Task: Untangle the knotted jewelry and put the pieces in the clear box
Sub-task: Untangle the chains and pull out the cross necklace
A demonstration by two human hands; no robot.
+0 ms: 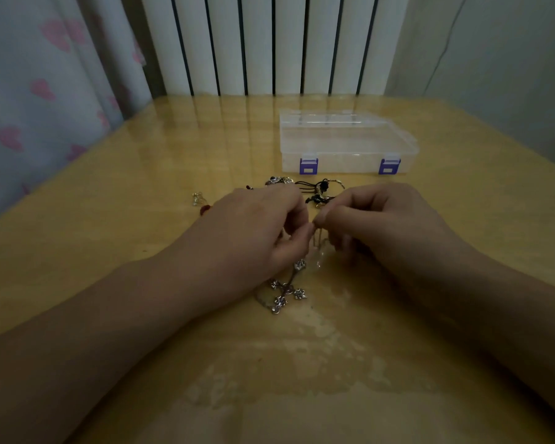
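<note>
Two hands working a knot in a silver chain above a yellow table.

Nearest, the silver chain (285, 291) with its flower charms lies on the table (109, 219), its upper length rising into the hands. The left hand (257, 232) and right hand (378, 225) meet fingertip to fingertip, each pinching the thin chain where it hangs just below them. A hard pull here would likely tighten the knot or snap a link. Just beyond the hands lies a pile of other jewelry (318, 190), black cord and charms still tangled. Farther back, the clear box (346, 145) sits with its lid down and purple latches (309, 166), so it needs opening first.
</note>
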